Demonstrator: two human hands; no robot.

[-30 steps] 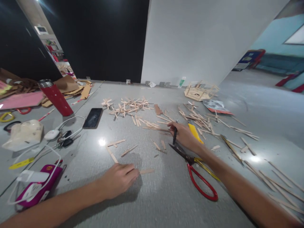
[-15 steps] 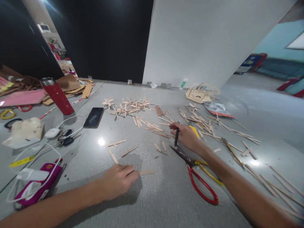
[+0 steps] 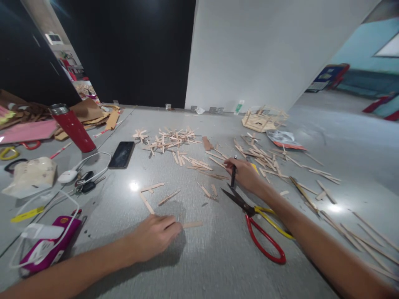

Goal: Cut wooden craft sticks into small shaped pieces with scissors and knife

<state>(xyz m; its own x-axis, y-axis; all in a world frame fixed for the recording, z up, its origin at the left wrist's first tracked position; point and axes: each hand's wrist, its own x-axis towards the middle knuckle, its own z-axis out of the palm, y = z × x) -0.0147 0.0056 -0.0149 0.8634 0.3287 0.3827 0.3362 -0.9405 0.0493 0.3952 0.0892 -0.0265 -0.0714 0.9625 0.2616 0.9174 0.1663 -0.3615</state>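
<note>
My left hand (image 3: 158,236) lies low on the grey table (image 3: 215,259), its fingers closed on a wooden craft stick (image 3: 192,224) that pokes out to the right. Just above it, two more craft sticks (image 3: 147,202) form an angle; the lower one runs down to the hand. My right hand (image 3: 245,173) grips a black pen (image 3: 233,174), held nearly upright. Close under the pen lie the partly spread blades of scissors (image 3: 241,202) with one red and one yellow handle. A yellow object (image 3: 254,167) is mostly hidden behind the right hand.
Piles of craft sticks (image 3: 174,139) spread across the middle and right. A wooden stick frame (image 3: 264,119) stands at the back. On the left are a phone (image 3: 121,155), a red bottle (image 3: 75,129), keys (image 3: 89,182), a purple power bank (image 3: 52,243) and a white cable.
My view has shifted slightly. The right hand, still holding the pen, has its fingers drawn closer around it. The left hand and its craft stick stay in place.
</note>
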